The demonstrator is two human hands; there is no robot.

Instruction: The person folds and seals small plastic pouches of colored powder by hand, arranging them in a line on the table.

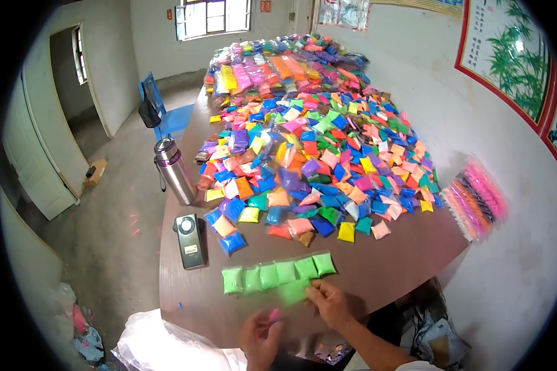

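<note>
Pinched at its corner by my right hand (pixel 329 304) is a light green packet (pixel 293 292), slightly blurred, at the near side of a row of packets. That row of several light green packets (pixel 268 276) lies side by side on the brown table. My left hand (pixel 261 339) is curled at the table's near edge, smeared by motion. A small pink object (pixel 273 315) shows at its fingertips; its kind cannot be made out.
A large heap of small colourful packets (pixel 328 167) covers the table's middle, with bigger clear bags (pixel 278 68) behind. On the left stand a steel thermos (pixel 177 176) and a dark handheld device (pixel 190 242). Bundled pink, orange and black items (pixel 475 201) lean at the right wall.
</note>
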